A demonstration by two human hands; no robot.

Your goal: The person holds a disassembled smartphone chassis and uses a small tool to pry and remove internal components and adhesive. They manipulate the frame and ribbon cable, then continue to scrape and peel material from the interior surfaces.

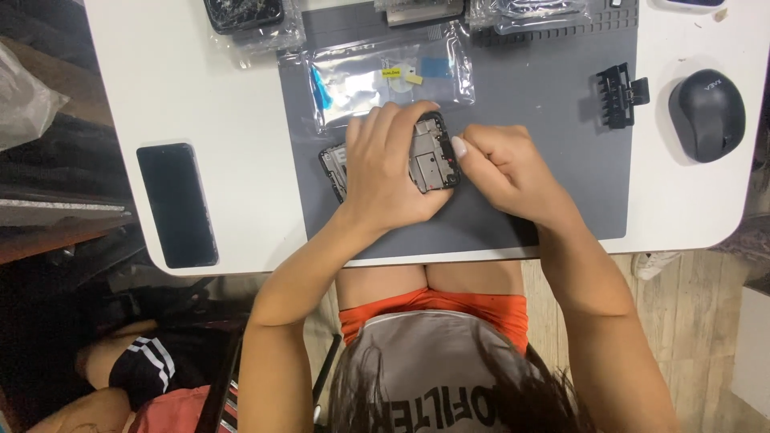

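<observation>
An opened phone with its back cover off lies on a grey work mat, its circuit board and metal shields showing. My left hand lies over the left half of the phone and holds it down, with the fingers curled over its top edge. My right hand sits at the phone's right edge, fingers pinched together and the thumb tip touching the frame. Whether it grips a small part or tool is hidden.
A clear plastic bag with small parts lies just behind the phone. A black phone lies face up at the left on the white table. A black plastic holder and a dark mouse are at the right. A cracked phone sits at the top left. Another person's arm shows at the bottom left.
</observation>
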